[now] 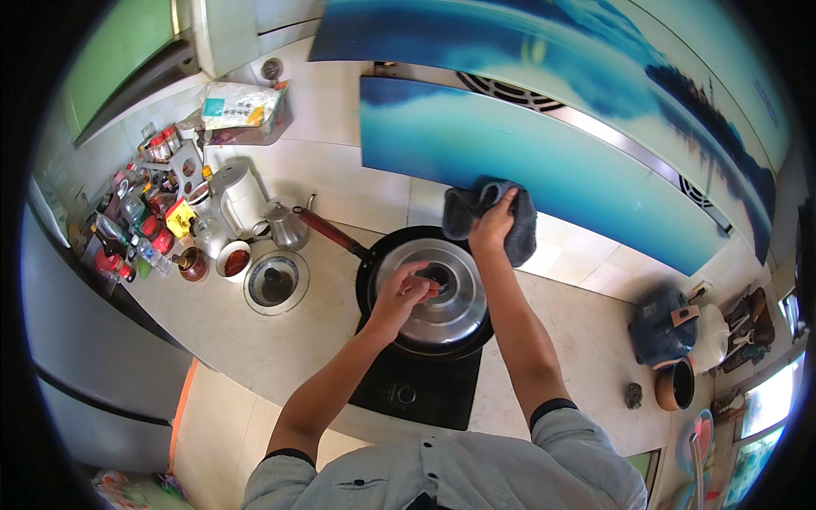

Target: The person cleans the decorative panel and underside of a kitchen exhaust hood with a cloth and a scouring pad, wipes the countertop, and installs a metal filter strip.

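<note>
My left hand (405, 296) hovers over a round metal lid (459, 319), fingers loosely curled and apart beside its dark knob (438, 274). Whether a fingertip touches the knob is hard to tell. The lid covers a black wok (364, 287) with a red-brown handle (328, 229) pointing to the back left. Beneath the wok lies a black cooktop (421, 389) with a round control at its front. My right hand (494, 223) grips a dark grey cloth (524, 229) at the lower edge of the range hood's blue glass panel (459, 134).
Left on the counter (338, 357) are a bowl (274, 280) of dark contents on a plate, a white kettle (239, 197), a metal pot (287, 223) and several seasoning bottles. At right stand a dark blue cooker (660, 322), a brown pot (674, 386) and a scouring pad (633, 395).
</note>
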{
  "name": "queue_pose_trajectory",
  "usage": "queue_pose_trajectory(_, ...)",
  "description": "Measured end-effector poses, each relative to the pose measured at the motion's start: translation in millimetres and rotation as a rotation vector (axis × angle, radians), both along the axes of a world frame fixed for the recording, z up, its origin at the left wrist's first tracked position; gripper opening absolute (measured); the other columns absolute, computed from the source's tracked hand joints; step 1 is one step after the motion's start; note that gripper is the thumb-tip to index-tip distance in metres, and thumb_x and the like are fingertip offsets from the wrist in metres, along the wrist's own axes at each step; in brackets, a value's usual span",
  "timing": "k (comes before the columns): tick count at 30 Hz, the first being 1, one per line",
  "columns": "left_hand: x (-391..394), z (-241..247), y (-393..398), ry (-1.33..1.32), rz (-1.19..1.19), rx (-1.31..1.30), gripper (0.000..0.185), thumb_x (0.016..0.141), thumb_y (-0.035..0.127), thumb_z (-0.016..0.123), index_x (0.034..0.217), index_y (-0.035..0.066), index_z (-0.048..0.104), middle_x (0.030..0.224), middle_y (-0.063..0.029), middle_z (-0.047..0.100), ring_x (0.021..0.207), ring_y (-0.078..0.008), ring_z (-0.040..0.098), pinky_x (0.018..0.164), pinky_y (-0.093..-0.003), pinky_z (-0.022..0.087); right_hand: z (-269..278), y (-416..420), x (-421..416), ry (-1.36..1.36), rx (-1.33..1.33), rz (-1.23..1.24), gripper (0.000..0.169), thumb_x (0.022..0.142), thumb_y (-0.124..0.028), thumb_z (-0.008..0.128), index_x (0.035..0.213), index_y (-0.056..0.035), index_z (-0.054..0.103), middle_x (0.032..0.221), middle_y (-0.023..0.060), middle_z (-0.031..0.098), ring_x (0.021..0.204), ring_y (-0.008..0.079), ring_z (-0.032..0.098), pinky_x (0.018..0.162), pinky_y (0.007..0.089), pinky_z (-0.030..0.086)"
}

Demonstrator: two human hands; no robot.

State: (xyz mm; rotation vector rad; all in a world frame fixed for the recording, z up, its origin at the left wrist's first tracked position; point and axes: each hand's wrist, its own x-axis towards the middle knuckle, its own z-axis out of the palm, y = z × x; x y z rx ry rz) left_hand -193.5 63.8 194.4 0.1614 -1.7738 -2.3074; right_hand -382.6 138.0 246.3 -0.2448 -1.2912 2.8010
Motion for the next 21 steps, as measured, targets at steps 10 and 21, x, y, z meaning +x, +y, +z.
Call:
queue_pose_trajectory(10, 63.3, -8.8, -96.8, -0.022, 0.233, 0.108, 0.035, 0.087, 0.006, 0.050, 0.121, 0.004, 0.043, 0.096, -0.0127, 0.061, 0.089, -0.0204, 0.059, 0.082, -0.0306, 0.046, -26.6, -153.0, 11.9, 0.088, -0.026, 0.149, 0.053, 0.080, -0.059, 0.051, 0.096, -0.0082, 0.053, 0.072, -0.0026, 0.050, 0.057, 0.0096, 0.046, 0.044, 0.0239, 0.035)
queue_pose_trajectory(21, 77.8, -19.8, -129.9, -0.034, 0.277, 0.100, 0.033, 0.087, 0.008, 0.050, 0.120, 0.005, 0.045, 0.096, -0.0100, 0.062, 0.089, -0.0172, 0.059, 0.082, -0.0285, 0.045, -43.8, -179.6, 25.0, 0.672, 0.439, 0.154, 0.043, 0.083, -0.035, 0.062, 0.100, 0.0041, 0.058, 0.100, 0.0076, 0.060, 0.089, 0.0173, 0.054, 0.081, 0.0288, 0.041)
